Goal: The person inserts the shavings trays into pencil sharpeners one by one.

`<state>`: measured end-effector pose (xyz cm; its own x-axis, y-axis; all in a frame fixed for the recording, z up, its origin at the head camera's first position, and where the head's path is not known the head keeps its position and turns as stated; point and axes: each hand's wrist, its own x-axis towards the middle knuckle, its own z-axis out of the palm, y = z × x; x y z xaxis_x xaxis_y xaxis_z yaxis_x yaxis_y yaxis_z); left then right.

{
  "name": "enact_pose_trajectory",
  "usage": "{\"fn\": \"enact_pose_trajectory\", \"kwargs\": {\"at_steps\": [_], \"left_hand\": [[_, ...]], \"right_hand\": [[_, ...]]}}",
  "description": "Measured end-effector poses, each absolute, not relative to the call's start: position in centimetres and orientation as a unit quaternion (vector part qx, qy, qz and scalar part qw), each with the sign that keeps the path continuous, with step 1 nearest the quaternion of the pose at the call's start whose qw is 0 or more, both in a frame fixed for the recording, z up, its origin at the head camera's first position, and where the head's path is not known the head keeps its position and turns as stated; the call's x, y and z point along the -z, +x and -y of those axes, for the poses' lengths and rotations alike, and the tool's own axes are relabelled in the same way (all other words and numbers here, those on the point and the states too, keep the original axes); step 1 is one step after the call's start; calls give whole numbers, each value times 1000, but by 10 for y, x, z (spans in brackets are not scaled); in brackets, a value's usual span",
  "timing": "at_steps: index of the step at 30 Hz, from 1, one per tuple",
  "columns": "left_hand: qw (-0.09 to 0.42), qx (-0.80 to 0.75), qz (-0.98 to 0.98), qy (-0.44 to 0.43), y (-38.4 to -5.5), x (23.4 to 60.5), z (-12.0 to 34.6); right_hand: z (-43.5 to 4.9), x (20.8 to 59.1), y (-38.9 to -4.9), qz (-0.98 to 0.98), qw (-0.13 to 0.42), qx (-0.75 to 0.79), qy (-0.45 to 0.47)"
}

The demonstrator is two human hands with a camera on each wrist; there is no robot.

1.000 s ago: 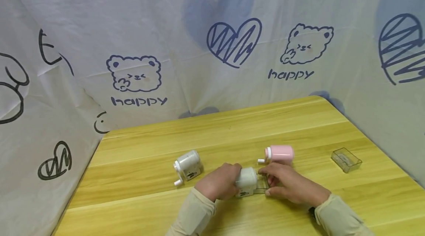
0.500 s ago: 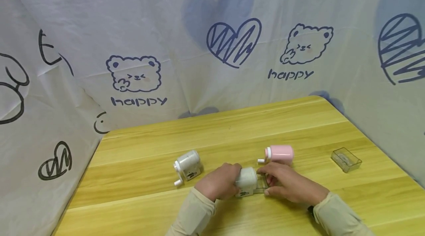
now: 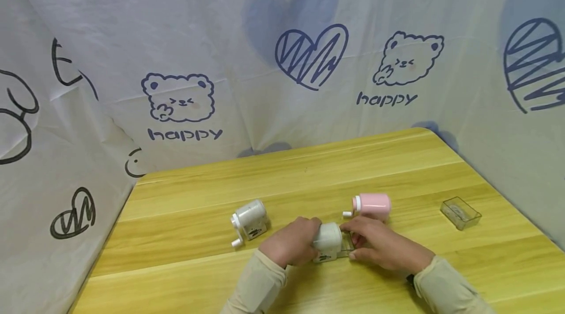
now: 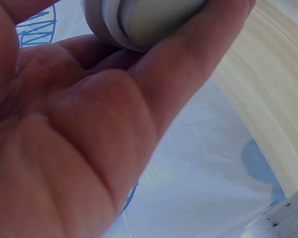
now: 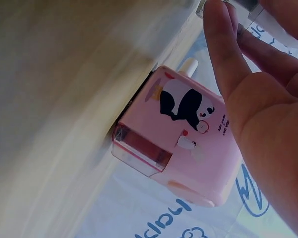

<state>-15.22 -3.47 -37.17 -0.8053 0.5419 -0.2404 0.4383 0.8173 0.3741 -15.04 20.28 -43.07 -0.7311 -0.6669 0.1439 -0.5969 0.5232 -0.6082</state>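
Observation:
My left hand [image 3: 293, 243] grips a light grey crank pencil sharpener [image 3: 328, 239] from its left side, on the table near my body. In the left wrist view the rounded end of that sharpener [image 4: 154, 22] shows against my fingers. From the sharpener's right side sticks a clear shavings drawer [image 3: 346, 251], partly out of the body. My right hand [image 3: 381, 244] pinches this drawer by its outer end between thumb and fingers. Just behind my right hand stands a pink sharpener [image 3: 373, 203]; its panda print and clear drawer [image 5: 143, 151] show in the right wrist view.
Another grey sharpener [image 3: 251, 217] with a white crank stands to the left of my hands. A loose clear drawer [image 3: 460, 214] lies at the right of the wooden table [image 3: 282, 176]. Printed white cloth [image 3: 247, 49] hangs behind the table and along its sides.
My right hand has shifted slightly left with the drawer, which now stands a little farther into the grey sharpener. My left hand and the other things have stayed in place.

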Motion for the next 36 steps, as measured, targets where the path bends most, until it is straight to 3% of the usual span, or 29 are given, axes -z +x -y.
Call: {"fn": "enact_pose_trajectory", "kwargs": {"at_steps": [36], "left_hand": [[167, -155, -938, 262, -152, 372, 36]], "right_hand": [[-198, 429, -151, -879, 60, 303, -363]]}}
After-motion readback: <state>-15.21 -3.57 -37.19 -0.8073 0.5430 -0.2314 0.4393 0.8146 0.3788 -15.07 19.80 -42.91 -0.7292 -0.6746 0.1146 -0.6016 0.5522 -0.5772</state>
